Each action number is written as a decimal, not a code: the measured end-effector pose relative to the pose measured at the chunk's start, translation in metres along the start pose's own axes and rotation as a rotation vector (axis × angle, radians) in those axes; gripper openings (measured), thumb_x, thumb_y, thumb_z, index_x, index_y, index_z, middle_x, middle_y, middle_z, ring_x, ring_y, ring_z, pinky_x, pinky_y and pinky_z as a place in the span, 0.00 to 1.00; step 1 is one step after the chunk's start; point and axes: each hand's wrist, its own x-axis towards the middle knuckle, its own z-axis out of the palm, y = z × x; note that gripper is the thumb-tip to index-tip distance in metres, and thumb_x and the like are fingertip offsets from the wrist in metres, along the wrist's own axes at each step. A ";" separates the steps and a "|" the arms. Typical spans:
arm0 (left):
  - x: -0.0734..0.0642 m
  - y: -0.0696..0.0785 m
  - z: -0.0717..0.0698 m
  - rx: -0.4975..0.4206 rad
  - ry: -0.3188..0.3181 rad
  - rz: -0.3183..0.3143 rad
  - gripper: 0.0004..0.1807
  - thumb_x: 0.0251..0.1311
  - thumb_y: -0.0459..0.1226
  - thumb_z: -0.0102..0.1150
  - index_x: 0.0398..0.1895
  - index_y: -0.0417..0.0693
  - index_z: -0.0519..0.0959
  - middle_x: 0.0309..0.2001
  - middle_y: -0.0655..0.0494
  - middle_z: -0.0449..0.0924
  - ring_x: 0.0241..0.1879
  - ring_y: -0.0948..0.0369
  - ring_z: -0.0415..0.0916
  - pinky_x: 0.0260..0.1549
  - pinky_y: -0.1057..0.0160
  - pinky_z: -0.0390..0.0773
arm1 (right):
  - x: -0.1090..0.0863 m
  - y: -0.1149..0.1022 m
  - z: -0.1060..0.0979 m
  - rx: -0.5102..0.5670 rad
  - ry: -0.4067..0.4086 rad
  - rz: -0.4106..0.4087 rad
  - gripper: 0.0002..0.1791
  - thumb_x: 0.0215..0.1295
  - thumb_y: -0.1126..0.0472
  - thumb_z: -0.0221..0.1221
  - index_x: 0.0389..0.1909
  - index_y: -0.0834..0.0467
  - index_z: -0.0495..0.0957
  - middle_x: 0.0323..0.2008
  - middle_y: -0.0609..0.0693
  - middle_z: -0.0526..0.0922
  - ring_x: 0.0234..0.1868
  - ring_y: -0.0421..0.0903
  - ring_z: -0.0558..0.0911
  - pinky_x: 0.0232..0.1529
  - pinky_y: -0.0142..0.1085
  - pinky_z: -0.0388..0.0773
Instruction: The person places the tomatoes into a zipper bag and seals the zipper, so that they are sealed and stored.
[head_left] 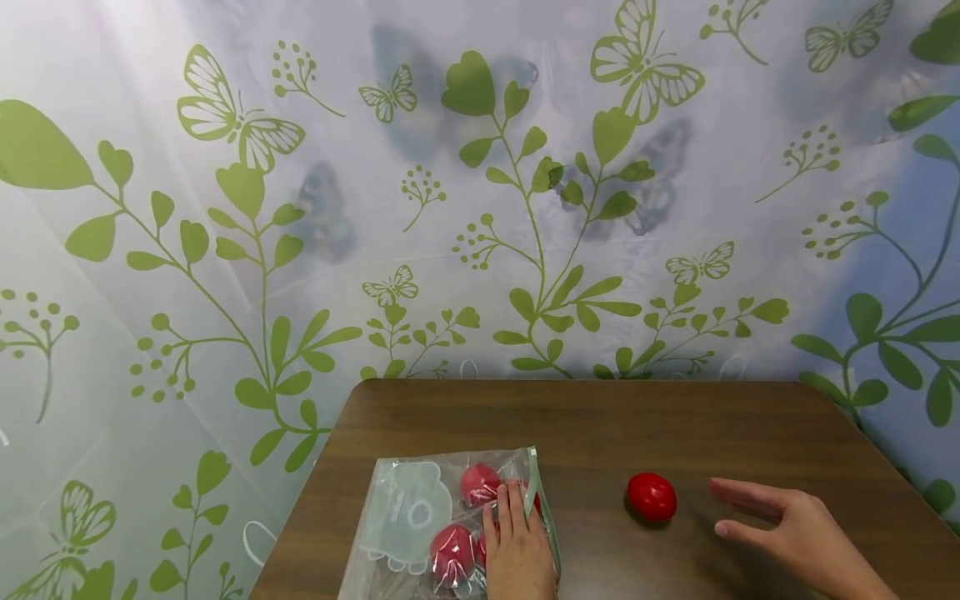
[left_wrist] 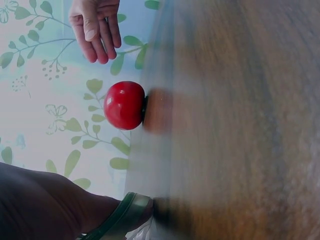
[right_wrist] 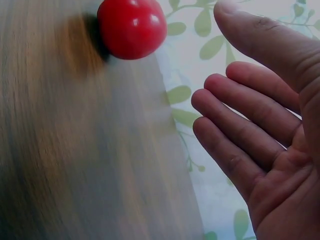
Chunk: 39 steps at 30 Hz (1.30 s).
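Observation:
My left hand [head_left: 517, 542] lies on a clear zip bag [head_left: 382, 533] with a green closure edge, its fingers fairly straight over the plastic. In the left wrist view the thumb [left_wrist: 95, 207] touches the green closure strip [left_wrist: 117, 217]. Inside the bag are several red round things [head_left: 452, 552], partly covered by the hand. To the right, on the table, sits a glossy red tomato [head_left: 651, 497] with a dark underside. My right hand [head_left: 787, 525] hovers just right of the tomato, apart from it, thumb and fingers spread. The right wrist view shows its bare palm [right_wrist: 285, 185] and the tomato [right_wrist: 132, 27].
Brown wood-grain table [head_left: 585, 417] has rounded far corners. Behind it hangs a pale curtain [head_left: 420, 208] printed with green leaves and butterflies. A pale printed cloud shape [head_left: 412, 504] marks the left part of the bag.

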 end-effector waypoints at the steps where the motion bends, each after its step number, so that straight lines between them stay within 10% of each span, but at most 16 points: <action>1: 0.000 0.000 0.000 0.000 -0.003 -0.001 0.37 0.60 0.42 0.76 0.72 0.42 0.79 0.81 0.41 0.69 0.81 0.45 0.67 0.79 0.39 0.67 | 0.000 0.001 -0.001 -0.005 -0.001 -0.001 0.35 0.64 0.46 0.78 0.68 0.58 0.84 0.63 0.60 0.89 0.52 0.28 0.88 0.44 0.27 0.87; 39: -0.009 -0.012 -0.001 -0.006 0.040 0.029 0.42 0.49 0.44 0.83 0.70 0.43 0.81 0.79 0.41 0.72 0.79 0.45 0.70 0.77 0.39 0.70 | 0.032 0.007 0.055 0.106 -0.022 -0.077 0.36 0.64 0.49 0.79 0.69 0.61 0.82 0.65 0.60 0.88 0.56 0.37 0.90 0.50 0.26 0.86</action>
